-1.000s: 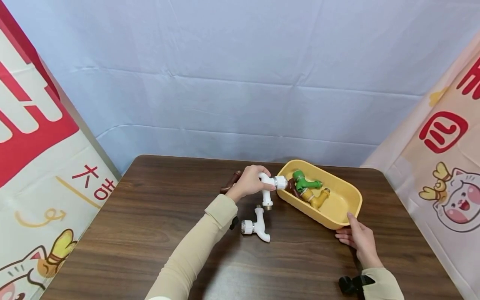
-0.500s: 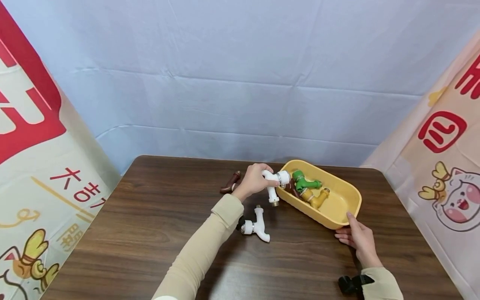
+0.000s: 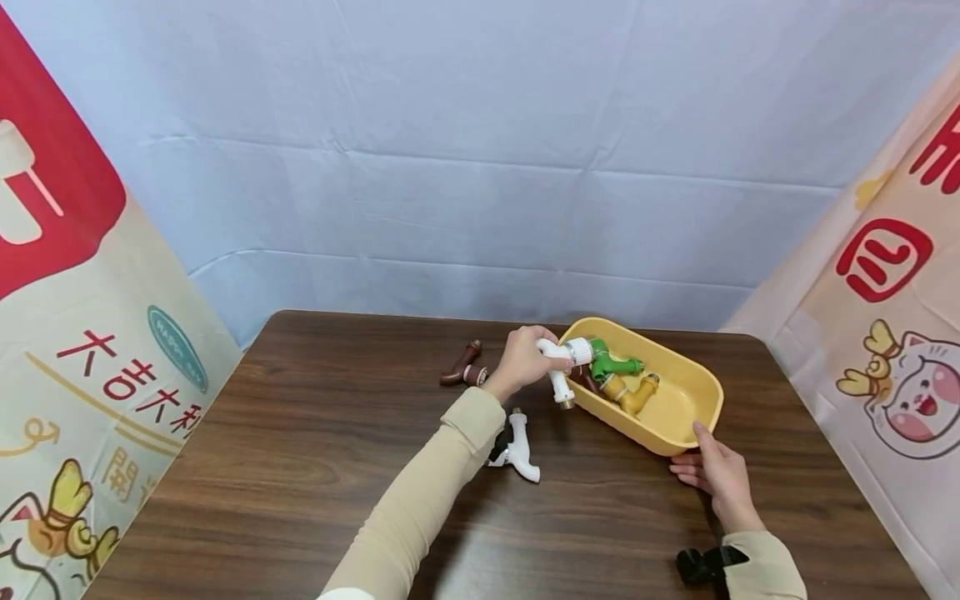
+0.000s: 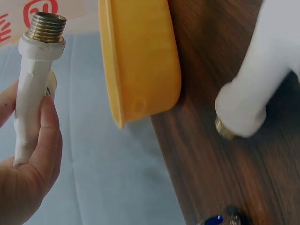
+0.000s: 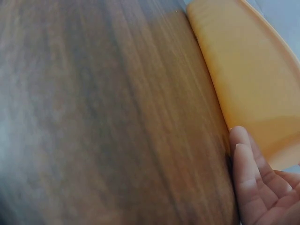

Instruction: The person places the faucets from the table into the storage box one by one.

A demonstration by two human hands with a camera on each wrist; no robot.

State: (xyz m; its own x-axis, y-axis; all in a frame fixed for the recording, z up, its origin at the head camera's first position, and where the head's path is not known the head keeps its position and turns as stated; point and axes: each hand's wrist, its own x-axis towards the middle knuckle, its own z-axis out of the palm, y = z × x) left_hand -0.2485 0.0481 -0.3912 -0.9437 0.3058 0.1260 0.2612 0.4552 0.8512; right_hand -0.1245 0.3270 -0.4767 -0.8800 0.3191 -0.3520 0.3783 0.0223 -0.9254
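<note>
My left hand (image 3: 522, 362) grips a white plastic tap (image 3: 579, 350) by its body, its ribbed knob overlapping the left end of the yellow tub (image 3: 682, 408) in the head view. The left wrist view shows fingers around the tap's white pipe (image 4: 33, 93), threaded brass end up. Inside the tub lie a green tap (image 3: 618, 365), a yellow tap (image 3: 639, 396) and a partly hidden brown one (image 3: 587, 379). My right hand (image 3: 723, 483) holds the tub's near right corner, thumb at the rim; the right wrist view shows fingers against its outer wall (image 5: 248, 70).
On the wooden table (image 3: 315, 433), a second white tap (image 3: 521, 450) lies in front of the left hand, its knob covered by the black wrist strap. A brown tap (image 3: 459, 371) lies behind the left wrist. Blue cloth (image 3: 465, 167) hangs behind the table.
The left hand has carried the white tap rightward to the tub's end, uncovering more of the brown tap behind it. The right hand and the tub stay nearly still.
</note>
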